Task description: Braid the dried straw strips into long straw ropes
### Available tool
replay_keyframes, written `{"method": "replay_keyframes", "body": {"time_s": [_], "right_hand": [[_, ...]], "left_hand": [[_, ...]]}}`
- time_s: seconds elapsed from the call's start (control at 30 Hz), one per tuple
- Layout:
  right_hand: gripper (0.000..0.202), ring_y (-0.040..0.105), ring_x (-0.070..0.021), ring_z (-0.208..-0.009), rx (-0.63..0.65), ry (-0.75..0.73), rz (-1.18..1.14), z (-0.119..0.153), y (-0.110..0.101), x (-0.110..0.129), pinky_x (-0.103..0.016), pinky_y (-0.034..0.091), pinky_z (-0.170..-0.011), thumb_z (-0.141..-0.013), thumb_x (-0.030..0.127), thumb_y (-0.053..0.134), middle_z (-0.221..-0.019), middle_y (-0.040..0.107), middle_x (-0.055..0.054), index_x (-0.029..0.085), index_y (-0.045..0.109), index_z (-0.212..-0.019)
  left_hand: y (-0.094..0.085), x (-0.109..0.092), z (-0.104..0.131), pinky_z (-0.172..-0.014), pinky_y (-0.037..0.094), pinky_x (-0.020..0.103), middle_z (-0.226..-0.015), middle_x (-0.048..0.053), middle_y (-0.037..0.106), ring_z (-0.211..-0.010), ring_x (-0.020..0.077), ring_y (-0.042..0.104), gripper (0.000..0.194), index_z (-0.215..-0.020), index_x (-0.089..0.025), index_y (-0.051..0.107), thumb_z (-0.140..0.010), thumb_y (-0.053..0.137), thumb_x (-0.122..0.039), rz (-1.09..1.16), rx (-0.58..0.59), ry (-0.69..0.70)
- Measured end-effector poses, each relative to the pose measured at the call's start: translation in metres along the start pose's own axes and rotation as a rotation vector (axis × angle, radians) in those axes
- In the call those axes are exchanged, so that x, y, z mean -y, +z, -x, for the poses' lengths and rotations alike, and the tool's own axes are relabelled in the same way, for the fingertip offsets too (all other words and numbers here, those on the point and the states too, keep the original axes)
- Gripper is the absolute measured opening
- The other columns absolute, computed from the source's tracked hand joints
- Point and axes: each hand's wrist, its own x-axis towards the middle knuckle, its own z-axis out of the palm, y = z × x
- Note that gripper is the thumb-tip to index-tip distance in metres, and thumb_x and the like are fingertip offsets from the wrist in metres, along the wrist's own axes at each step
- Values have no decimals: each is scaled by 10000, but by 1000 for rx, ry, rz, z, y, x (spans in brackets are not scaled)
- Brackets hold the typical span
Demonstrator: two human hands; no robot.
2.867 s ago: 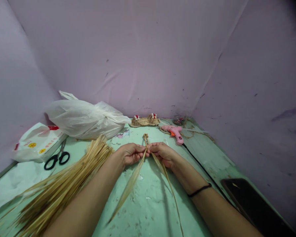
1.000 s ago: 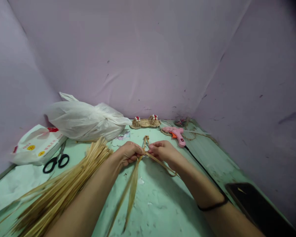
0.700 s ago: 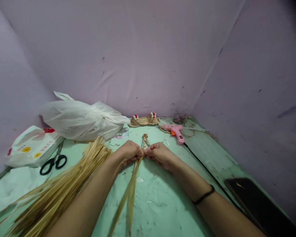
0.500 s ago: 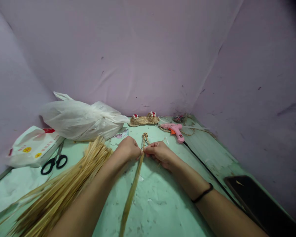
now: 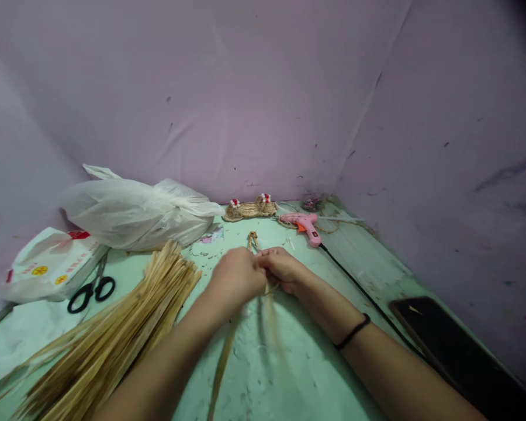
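Note:
My left hand (image 5: 239, 275) and my right hand (image 5: 283, 268) meet over the middle of the table, fingers pinched together. Between them they grip a straw braid (image 5: 253, 238), whose looped, twisted end sticks out on the far side of my fingers. Toward me hang loose straw strands: a flat strand (image 5: 221, 368) below my left hand, and a pale one (image 5: 272, 316), smeared by motion, below my right. The fingertips partly hide each other, so exactly where each one holds cannot be seen. Beside my left forearm lies a bundle of dry straw (image 5: 127, 327).
Black-handled scissors (image 5: 92, 292), a white printed package (image 5: 56, 263) and a knotted white plastic bag (image 5: 140, 213) lie left. At the back sits a woven straw piece (image 5: 251, 210) with red-and-white beads. A pink glue gun (image 5: 304, 225) with its black cord (image 5: 355, 280) and a dark phone (image 5: 456, 351) lie right.
My left hand has moved right, over to my right hand, and covers more of the braid. A pale strand now swings below my right hand. The view has shifted slightly.

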Motion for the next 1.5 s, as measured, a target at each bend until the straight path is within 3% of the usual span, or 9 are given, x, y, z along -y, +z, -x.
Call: {"method": "replay_keyframes", "body": {"time_s": [0.07, 0.13, 0.33, 0.47, 0.63, 0.8, 1.0, 1.23, 1.5], "right_hand": [[50, 394, -59, -338, 52, 38, -96, 1, -2, 3, -172, 294, -359, -561, 80, 496, -378, 455, 41, 124, 511, -544], [50, 426, -65, -352, 80, 71, -178, 3, -4, 6, -174, 319, -367, -570, 75, 507, -410, 499, 26, 122, 520, -562], [24, 457, -54, -398, 150, 19, -112, 1, -10, 4, -153, 307, -379, -605, 105, 530, -495, 565, 10, 116, 549, -616], [60, 464, -52, -445, 98, -141, 234, -7, -13, -2, -151, 315, -427, -588, 83, 525, -536, 585, 4, 112, 569, -617], [149, 559, -148, -614, -161, -399, 906, 3, -7, 0, -220, 348, -531, -612, 149, 517, -647, 649, -54, 151, 649, -681], [185, 593, -219, -691, -340, -330, 1234, 25, 6, 13, -263, 350, -550, -630, 226, 536, -723, 660, -121, 158, 667, -742], [228, 593, -235, -689, -346, -260, 1235, 35, 13, 20, -274, 351, -539, -681, 283, 492, -730, 653, -140, 146, 665, -736], [199, 587, -211, -738, -204, -356, 1324, 47, 33, 14, -260, 367, -621, -691, 206, 519, -767, 649, -137, 136, 663, -810], [225, 518, -124, -549, -267, -341, 836, 24, -5, 23, -212, 321, -491, -723, 284, 472, -574, 597, -43, 137, 632, -663]], "left_hand": [[-12, 8, -10, -445, 274, 211, -460, 28, 508, -458, 118, 464, 109, -552, -130, 580, -603, 537, -216, 163, -106, -97], [-18, 15, -17, -395, 248, 197, -450, 2, 504, -380, 82, 409, 91, -615, -124, 581, -617, 522, -192, 431, -52, -261], [1, 26, -27, -330, 224, 144, -481, 23, 527, -347, 24, 365, 101, -555, -67, 555, -619, 480, -86, 942, 418, -368], [8, 24, -29, -338, 269, 170, -363, -10, 446, -310, 52, 370, 130, -494, -89, 518, -622, 497, -82, 792, 350, -366], [15, 22, -31, -336, 232, 207, -262, -20, 353, -277, 87, 338, 173, -411, -138, 454, -572, 515, -123, 388, 194, -362], [22, 26, -31, -342, 200, 207, -273, -28, 332, -307, 87, 328, 133, -396, -149, 449, -520, 485, -115, 408, 98, -255], [18, 19, -26, -321, 164, 207, -254, -23, 318, -261, 72, 278, 141, -361, -155, 396, -487, 432, -102, 644, 169, -427], [20, 39, -33, -316, 140, 182, -262, -38, 307, -259, 42, 257, 129, -359, -148, 386, -470, 451, -137, 788, 242, -350], [7, 50, -36, -322, 113, 177, -385, -51, 387, -306, 27, 268, 123, -493, -135, 465, -488, 562, -209, 809, 379, -233]]}}
